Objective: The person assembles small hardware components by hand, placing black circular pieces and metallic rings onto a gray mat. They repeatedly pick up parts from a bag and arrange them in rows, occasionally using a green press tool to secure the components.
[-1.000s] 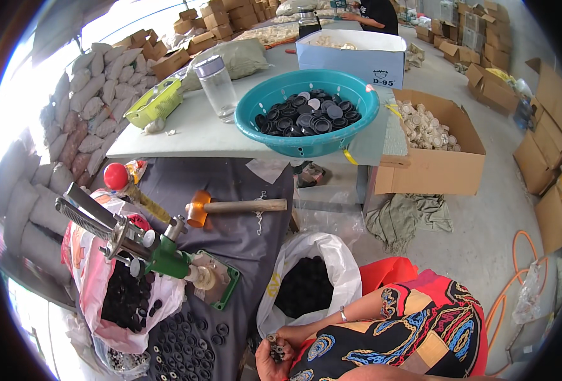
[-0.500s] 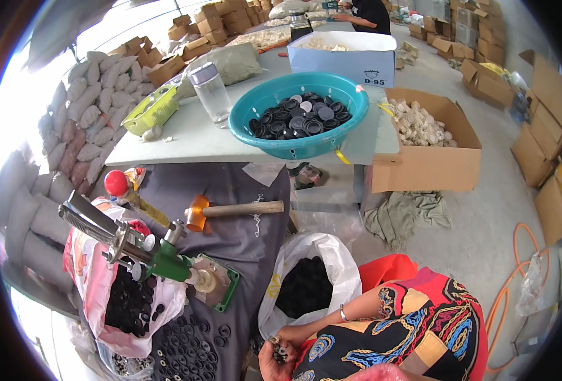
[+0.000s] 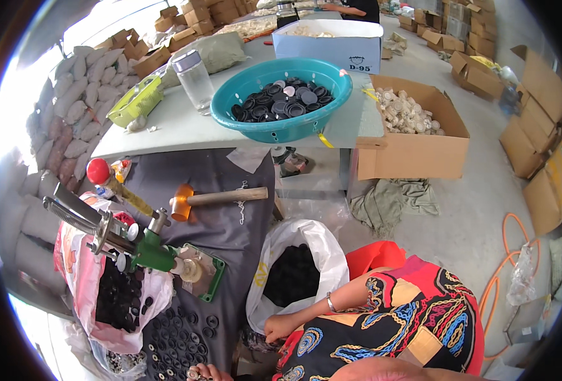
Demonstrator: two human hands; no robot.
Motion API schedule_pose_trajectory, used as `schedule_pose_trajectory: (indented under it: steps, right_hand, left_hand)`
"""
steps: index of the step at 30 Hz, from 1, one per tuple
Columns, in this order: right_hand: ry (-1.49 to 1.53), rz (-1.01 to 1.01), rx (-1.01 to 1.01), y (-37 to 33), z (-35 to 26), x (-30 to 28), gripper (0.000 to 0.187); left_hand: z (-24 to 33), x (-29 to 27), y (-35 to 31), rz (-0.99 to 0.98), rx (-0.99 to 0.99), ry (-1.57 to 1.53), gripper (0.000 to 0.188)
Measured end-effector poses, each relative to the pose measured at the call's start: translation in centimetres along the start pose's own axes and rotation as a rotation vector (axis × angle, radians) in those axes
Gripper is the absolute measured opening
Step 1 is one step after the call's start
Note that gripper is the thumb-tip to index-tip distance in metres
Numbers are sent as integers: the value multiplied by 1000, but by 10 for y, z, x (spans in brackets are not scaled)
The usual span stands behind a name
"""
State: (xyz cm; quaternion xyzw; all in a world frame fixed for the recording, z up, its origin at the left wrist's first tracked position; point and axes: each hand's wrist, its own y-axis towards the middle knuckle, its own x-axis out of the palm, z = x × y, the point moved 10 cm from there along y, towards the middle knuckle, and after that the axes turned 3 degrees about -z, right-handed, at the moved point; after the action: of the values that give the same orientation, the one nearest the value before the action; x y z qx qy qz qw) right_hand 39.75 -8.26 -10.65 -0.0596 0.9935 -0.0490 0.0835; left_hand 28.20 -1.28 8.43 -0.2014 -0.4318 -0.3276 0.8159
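My left hand (image 3: 212, 371) is at the bottom edge, its fingers curled around several small round pieces (image 3: 193, 374); the lower part of the hand is cut off. It is next to black ring-shaped caps (image 3: 178, 343) spread on the dark cloth (image 3: 233, 270). My right hand (image 3: 282, 326), with a bracelet at the wrist, is closed by my lap, below a white sack (image 3: 333, 251) of black pieces (image 3: 292, 276); whatever it may hold is hidden. A green hand press (image 3: 155, 253) with a red ball knob stands on the cloth, left of the sack.
A mallet (image 3: 227, 196) with an orange head lies behind the press. A pink-white bag (image 3: 157, 298) of black parts is at left. On the farther table (image 3: 167, 138) stand a teal basin (image 3: 274, 132) of black caps and a clear jar (image 3: 195, 82). An open carton (image 3: 414, 155) holds whitish parts.
My left hand has moved away from my right hand, leftward to the caps on the cloth, carrying the small pieces. My right hand stays by my lap. The whole view has shifted slightly.
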Motion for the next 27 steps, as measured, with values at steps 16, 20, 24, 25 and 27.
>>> schedule_pose_trajectory:
  steps: [16,20,24,25,27]
  right_hand:
    - [-15,-2,-6,5,-8,5,31]
    - [-201,39,-68,-12,-27,-5,28]
    - [124,57,213,-34,-32,-12,18]
    - [125,67,285,-32,1,-11,20]
    - [50,-25,306,-29,4,-7,23]
  left_hand:
    - [-117,-41,-25,248,-464,137,24]
    - [-126,-45,-20,158,-500,178,21]
    - [-125,-38,-25,130,-371,28,20]
    - [-121,-41,-31,144,-354,-11,19]
    - [-87,-48,-42,157,-262,28,20]
